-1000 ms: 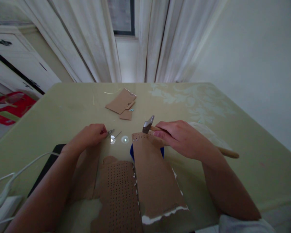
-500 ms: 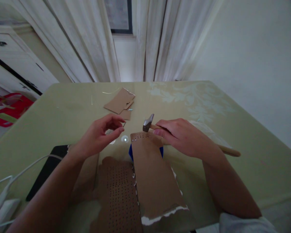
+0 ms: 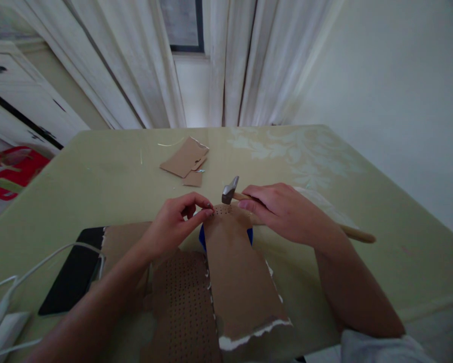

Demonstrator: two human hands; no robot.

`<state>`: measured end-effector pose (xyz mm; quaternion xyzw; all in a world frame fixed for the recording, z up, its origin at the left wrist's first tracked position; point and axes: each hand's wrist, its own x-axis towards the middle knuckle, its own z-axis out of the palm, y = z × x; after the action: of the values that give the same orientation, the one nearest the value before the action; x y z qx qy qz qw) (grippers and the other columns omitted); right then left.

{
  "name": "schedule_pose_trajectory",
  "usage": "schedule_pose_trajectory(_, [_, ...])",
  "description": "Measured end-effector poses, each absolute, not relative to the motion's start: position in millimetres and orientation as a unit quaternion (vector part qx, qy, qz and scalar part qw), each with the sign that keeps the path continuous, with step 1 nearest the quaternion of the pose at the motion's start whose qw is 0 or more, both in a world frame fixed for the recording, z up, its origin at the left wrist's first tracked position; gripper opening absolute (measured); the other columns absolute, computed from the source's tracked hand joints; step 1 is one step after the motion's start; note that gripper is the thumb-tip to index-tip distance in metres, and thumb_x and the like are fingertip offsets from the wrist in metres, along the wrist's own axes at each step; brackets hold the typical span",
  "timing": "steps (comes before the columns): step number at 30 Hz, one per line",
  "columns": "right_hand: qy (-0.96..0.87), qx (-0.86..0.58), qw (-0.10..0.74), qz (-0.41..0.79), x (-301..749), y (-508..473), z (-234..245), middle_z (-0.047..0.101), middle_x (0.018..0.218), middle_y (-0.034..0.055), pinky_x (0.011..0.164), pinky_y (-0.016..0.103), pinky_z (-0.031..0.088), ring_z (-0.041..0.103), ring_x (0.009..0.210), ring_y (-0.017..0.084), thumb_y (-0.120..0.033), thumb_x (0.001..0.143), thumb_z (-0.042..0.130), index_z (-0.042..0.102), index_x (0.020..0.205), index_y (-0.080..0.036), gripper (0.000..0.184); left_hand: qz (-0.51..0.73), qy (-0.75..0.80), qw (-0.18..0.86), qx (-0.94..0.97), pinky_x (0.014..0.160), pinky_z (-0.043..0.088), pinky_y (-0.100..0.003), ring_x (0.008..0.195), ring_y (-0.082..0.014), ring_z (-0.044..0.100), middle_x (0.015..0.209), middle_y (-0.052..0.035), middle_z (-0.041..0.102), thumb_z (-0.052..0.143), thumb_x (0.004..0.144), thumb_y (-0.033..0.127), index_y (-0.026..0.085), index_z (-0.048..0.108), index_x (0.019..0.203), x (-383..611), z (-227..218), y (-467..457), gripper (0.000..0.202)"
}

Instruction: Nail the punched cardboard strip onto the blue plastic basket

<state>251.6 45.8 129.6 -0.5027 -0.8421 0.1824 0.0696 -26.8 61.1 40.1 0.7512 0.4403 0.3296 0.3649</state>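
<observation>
My right hand (image 3: 275,209) is closed around the wooden handle of a hammer (image 3: 230,190). The metal head stands just above the far end of a torn brown cardboard strip (image 3: 245,272). At that end, small dark holes run in rows. My left hand (image 3: 179,222) pinches thumb and forefinger together at the strip's far left corner, on something too small to make out. Under the strip, a blue object (image 3: 250,235) shows at both sides. A second cardboard piece (image 3: 186,302), covered in rows of holes, lies to the left, partly beneath the strip.
Cardboard scraps (image 3: 184,157) lie farther back on the table (image 3: 113,181). A black flat device (image 3: 73,269) with a white cable (image 3: 56,250) is at the left, beside another cardboard piece (image 3: 126,234). Clear plastic (image 3: 321,204) and a wooden stick (image 3: 357,234) lie at the right.
My left hand has moved right, from beside the strip onto its far left corner, and its fingertips have come together. The right hand and hammer have hardly moved.
</observation>
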Motion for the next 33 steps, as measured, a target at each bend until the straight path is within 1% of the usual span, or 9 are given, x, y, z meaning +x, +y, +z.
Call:
schedule_pose_trajectory(6, [-0.843, -0.5, 0.072, 0.187, 250.7, 45.6, 130.4, 0.076, 0.091, 0.0066, 0.076, 0.033, 0.038, 0.066, 0.081, 0.02, -0.037, 0.118, 0.053, 0.07, 0.096, -0.019, 0.033, 0.311, 0.436, 0.349, 0.769, 0.056, 0.04, -0.024, 0.06, -0.0112, 0.052, 0.079, 0.0012, 0.075, 0.071, 0.103, 0.039, 0.022, 0.08, 0.103, -25.1, 38.2, 60.2, 0.019])
schedule_pose_trajectory(13, [-0.846, -0.493, 0.071, 0.191, 249.6, 46.3, 129.6, 0.075, 0.088, 0.0058, 0.075, 0.033, 0.037, 0.064, 0.079, 0.019, -0.035, 0.118, 0.053, 0.069, 0.094, -0.019, 0.033, 0.309, 0.434, 0.333, 0.778, 0.06, 0.044, -0.025, 0.063, -0.0119, 0.056, 0.087, -0.0001, 0.08, 0.07, 0.104, 0.039, 0.023, 0.081, 0.104, -25.8, 37.9, 60.7, 0.02])
schedule_pose_trajectory(20, [-0.849, -0.49, 0.067, 0.186, 250.7, 46.1, 128.0, 0.077, 0.094, 0.007, 0.078, 0.033, 0.038, 0.068, 0.085, 0.021, -0.037, 0.118, 0.052, 0.07, 0.097, -0.019, 0.033, 0.307, 0.431, 0.33, 0.782, 0.06, 0.045, -0.025, 0.063, -0.0121, 0.056, 0.087, -0.0001, 0.08, 0.07, 0.103, 0.037, 0.023, 0.081, 0.104, -26.4, 39.6, 61.1, 0.018])
schedule_pose_trajectory(28, [-0.85, -0.491, 0.063, 0.181, 250.4, 46.4, 126.1, 0.077, 0.092, 0.0064, 0.076, 0.033, 0.037, 0.066, 0.082, 0.02, -0.036, 0.118, 0.052, 0.07, 0.097, -0.019, 0.033, 0.31, 0.429, 0.327, 0.783, 0.059, 0.046, -0.025, 0.061, -0.0123, 0.055, 0.086, -0.0009, 0.081, 0.069, 0.103, 0.038, 0.022, 0.081, 0.104, -25.6, 42.2, 59.9, 0.019])
schedule_pose_trajectory(33, [-0.851, -0.489, 0.064, 0.177, 250.0, 46.6, 125.8, 0.078, 0.093, 0.0069, 0.077, 0.033, 0.037, 0.067, 0.083, 0.02, -0.037, 0.118, 0.052, 0.07, 0.098, -0.019, 0.033, 0.312, 0.427, 0.316, 0.788, 0.06, 0.046, -0.025, 0.062, -0.0118, 0.056, 0.086, 0.0003, 0.081, 0.07, 0.103, 0.036, 0.023, 0.081, 0.104, -25.9, 40.5, 60.7, 0.017])
